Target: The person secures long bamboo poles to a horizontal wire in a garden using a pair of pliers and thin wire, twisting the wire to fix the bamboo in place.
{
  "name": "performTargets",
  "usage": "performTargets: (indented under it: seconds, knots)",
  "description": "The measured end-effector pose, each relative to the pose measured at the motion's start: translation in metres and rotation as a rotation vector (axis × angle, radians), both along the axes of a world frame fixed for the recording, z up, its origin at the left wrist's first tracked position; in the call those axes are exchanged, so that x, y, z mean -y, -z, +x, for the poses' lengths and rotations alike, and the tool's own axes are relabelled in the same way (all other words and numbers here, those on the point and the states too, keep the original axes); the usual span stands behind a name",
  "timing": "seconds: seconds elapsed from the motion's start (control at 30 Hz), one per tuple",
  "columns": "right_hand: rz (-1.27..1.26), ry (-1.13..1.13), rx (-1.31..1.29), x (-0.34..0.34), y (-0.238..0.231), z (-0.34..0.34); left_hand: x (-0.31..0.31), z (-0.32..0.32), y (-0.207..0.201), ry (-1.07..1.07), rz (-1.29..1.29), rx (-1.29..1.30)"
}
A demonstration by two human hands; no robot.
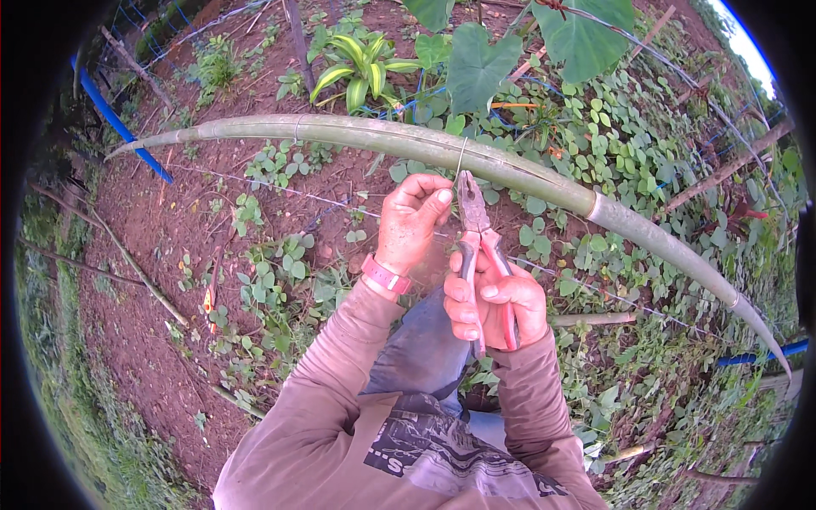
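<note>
A long green bamboo pole (357, 133) runs across in front of me, bent by the lens, with a split along its middle. A thin wire (461, 155) loops round it near the centre. My left hand (406, 225), with a red band at the wrist, pinches the lower end of this wire between thumb and fingers. In my right hand (518, 297) I grip pliers (473, 208) with worn red handles, jaws pointing up at the pole's underside, beside the wire. The handles are slightly apart. Whether the jaws touch the wire I cannot tell.
Strands of barbed wire (327, 200) stretch below the pole and at the upper right. Broad-leaved plants (484, 64) and a yellow-striped plant (364, 68) grow beyond it. A blue pipe (115, 119) crosses the pole's left end. Sticks (140, 268) lie on the brown soil.
</note>
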State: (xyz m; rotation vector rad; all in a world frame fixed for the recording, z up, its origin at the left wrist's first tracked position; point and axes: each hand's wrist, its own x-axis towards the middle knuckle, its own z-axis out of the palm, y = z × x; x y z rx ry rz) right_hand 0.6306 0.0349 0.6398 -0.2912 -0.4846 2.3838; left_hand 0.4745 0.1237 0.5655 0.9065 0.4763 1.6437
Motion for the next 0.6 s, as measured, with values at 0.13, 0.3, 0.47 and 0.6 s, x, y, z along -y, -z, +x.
performTargets:
  seconds: [0.13,0.3,0.47,0.6]
  knots:
    - [-0.038,0.023,-0.043,-0.001,0.000,-0.001,0.001,0.020,-0.001,0.015,-0.041,0.033]
    - [0.041,0.147,0.084,0.004,0.000,-0.025,-0.011,0.038,0.025,0.173,0.115,0.402]
    - [0.257,0.283,0.278,0.006,0.007,-0.047,-0.025,0.059,0.038,0.363,0.117,0.718]
    - [0.726,0.448,0.957,-0.003,0.020,-0.050,-0.029,0.081,0.029,0.467,0.181,0.765]
